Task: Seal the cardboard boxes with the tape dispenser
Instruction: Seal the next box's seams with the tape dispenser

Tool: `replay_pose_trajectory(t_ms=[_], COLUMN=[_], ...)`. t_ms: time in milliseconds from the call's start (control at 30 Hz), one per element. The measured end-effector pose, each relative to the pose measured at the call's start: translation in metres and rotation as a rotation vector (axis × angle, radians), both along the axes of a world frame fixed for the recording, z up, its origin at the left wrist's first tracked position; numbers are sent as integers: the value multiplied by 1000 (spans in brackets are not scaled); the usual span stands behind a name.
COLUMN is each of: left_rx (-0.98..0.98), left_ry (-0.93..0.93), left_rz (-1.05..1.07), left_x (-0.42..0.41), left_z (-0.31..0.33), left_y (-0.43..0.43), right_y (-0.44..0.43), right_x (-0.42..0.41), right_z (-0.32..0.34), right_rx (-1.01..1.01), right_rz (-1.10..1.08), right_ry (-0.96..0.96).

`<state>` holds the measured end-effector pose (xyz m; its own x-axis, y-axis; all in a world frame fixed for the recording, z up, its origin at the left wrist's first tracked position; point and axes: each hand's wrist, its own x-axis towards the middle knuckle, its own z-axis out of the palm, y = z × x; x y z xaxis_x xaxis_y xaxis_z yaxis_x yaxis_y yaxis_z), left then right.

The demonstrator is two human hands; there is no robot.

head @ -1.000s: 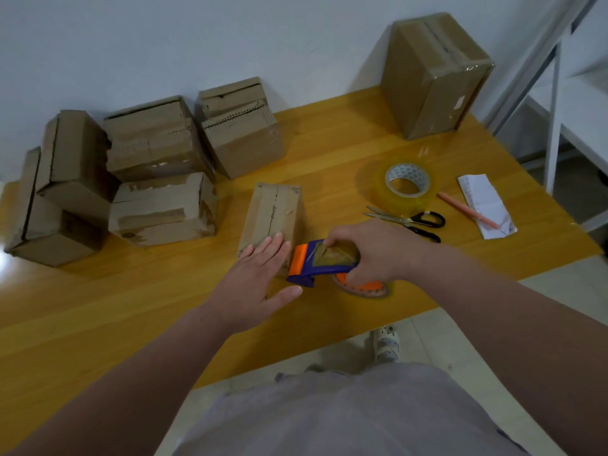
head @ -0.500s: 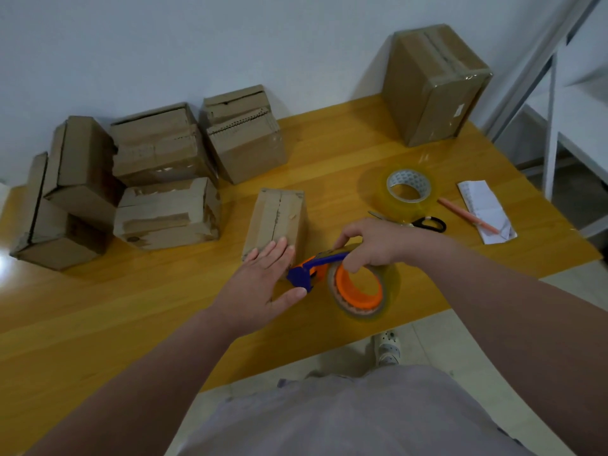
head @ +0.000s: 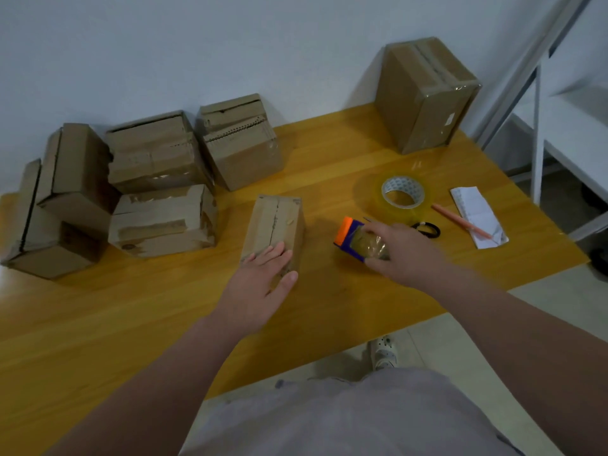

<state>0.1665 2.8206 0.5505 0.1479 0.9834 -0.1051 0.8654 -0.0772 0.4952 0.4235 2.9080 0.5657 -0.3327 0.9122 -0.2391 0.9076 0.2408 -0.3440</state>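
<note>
We rest our left hand (head: 260, 284) flat on the near end of the small box (head: 273, 222), fingers straight, grip holding nothing. Our right hand (head: 401, 255) has its grip curled round the tape dispenser (head: 353, 238), right of the box and apart from it, low over the tabletop (head: 329, 166).

Seven cardboard boxes in all: one small box (head: 276, 222) under the left hand (head: 260, 287), five more boxes (head: 154, 153) clustered beyond and to the left of that hand, and one big taped box (head: 427, 93) well beyond the right hand (head: 403, 255). The right hand grips the one tape dispenser (head: 348, 236). Just past that hand lie one loose tape roll (head: 403, 195), one pair of scissors (head: 429, 229), one pen (head: 460, 222) and one folded paper (head: 478, 215).
</note>
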Motion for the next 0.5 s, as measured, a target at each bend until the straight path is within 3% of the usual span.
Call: replay_pose_trajectory(t_ms=[167,267,400,500], left_rx=[75,202,42,-225], left_ry=[-138,-237,-335,-383], left_rz=[132,388,745,665], left_x=[-2,-11,-35,-41], left_z=[11,16,4,-13], left_y=[7,8,1,-5], right_y=[-16,-19,-18,-16], right_x=[0,-10,-22,-33], right_z=[-20,-23,-16,-13], right_rx=[-42,-48,22,57], right_rz=[106,185,156,138], right_ry=[-202,-232,-231,-134])
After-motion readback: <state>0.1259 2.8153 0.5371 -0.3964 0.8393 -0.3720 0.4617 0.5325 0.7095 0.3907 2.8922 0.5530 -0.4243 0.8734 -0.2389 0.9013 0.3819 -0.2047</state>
